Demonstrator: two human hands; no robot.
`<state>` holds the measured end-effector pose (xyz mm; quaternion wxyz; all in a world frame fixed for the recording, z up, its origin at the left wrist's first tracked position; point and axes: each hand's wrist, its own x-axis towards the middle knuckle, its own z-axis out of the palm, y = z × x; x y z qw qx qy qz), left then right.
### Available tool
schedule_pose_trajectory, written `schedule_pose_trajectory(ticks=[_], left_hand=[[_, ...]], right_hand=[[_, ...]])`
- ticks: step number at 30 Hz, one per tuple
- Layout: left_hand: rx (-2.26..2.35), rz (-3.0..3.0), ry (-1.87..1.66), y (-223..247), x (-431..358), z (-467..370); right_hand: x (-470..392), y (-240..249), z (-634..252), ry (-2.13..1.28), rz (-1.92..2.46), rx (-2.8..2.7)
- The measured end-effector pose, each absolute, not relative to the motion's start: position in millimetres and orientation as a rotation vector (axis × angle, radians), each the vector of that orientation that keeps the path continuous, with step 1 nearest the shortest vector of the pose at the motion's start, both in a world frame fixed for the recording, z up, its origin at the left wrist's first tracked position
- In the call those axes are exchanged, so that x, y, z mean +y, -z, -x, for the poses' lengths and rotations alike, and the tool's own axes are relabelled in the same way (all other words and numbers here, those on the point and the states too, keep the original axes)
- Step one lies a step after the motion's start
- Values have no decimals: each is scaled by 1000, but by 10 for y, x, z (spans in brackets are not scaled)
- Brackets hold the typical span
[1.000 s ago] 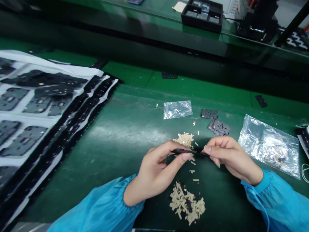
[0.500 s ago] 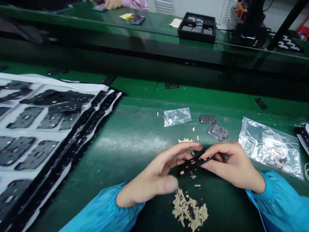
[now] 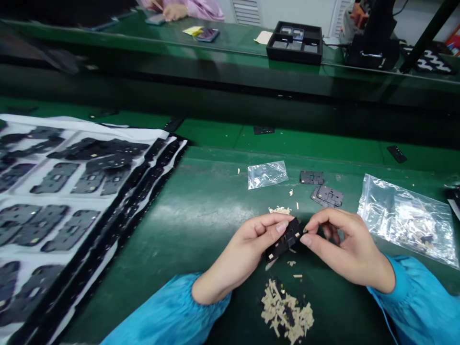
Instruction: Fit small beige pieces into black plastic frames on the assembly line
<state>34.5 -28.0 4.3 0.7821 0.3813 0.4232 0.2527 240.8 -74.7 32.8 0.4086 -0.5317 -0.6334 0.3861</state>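
The left hand (image 3: 251, 242) pinches a black plastic frame (image 3: 284, 240), fingers clamped on its edge. The right hand (image 3: 338, 244) pinches its other end, above a pile of beige scraps (image 3: 287, 314) on the table (image 3: 187, 211).

you sit at a green work mat (image 3: 201, 215) that shines dully under overhead light. beyond it runs a dark channel (image 3: 230, 103), then a far green bench (image 3: 223, 48) crossing the whole view. on that bench stand a black compartment tray (image 3: 294, 42) and, to the right, a black machine (image 3: 372, 45). behind it you see a pale wall with a louvred vent (image 3: 246, 10).
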Motion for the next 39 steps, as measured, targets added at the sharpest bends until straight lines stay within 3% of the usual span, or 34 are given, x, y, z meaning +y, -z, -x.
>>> schedule_pose_trajectory(ticks=[12,23,33,36,39], left_hand=[[875,-767,-517,-58,-286,-373],[834,-758,-469,-55,-280,-385],[916,-1133,-454,13,-237,-358],[1044,-1406,-583,33,-158,-335],[1225,-1598,-833,-14,-75,-264]], right_hand=[[-728,-323,-2402,-1417,1306,-1272],[-653,-206,-2404,-1518,1304,-1113],[-650,-178,-2397,-1700,1305,-1354],[-464,-141,-2527,-1676,1399,-1212],[-234,-129,-2754,-1419,1548,-980]])
